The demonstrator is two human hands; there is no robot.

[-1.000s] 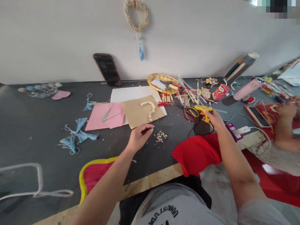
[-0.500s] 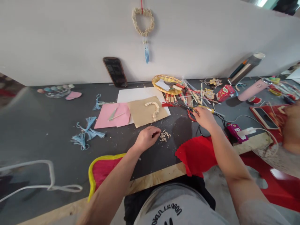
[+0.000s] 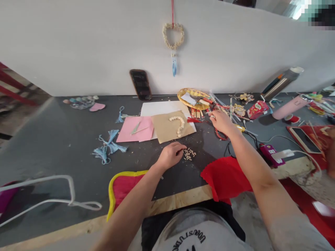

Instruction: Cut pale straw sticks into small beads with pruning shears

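Beside a small pile of pale short tube-like pieces (image 3: 189, 154), my left hand (image 3: 170, 156) rests on the table with thumb and fingers pinched together; whatever they hold is too small or hidden. My right hand (image 3: 222, 121) reaches to the clutter in front of the yellow woven basket (image 3: 180, 94), its fingers closed around something I cannot make out. Near its wrist lies a yellow tool (image 3: 239, 128) with dark cable. On brown paper (image 3: 163, 127) sits a curved row of cream pieces (image 3: 180, 125), shaped like a hook.
Pink paper (image 3: 125, 130) and blue tassels (image 3: 112, 144) lie to the left. A phone (image 3: 141, 84) leans on the wall, where a beaded heart (image 3: 164, 34) hangs. Right are a red drink carton (image 3: 258, 109), a pink bottle (image 3: 291, 107), a purple power strip (image 3: 270, 155) and red cloth (image 3: 226, 176).
My right hand has moved away from the yellow tool, forward and left toward the basket. My left hand stays by the pile. The whole view has shifted slightly.
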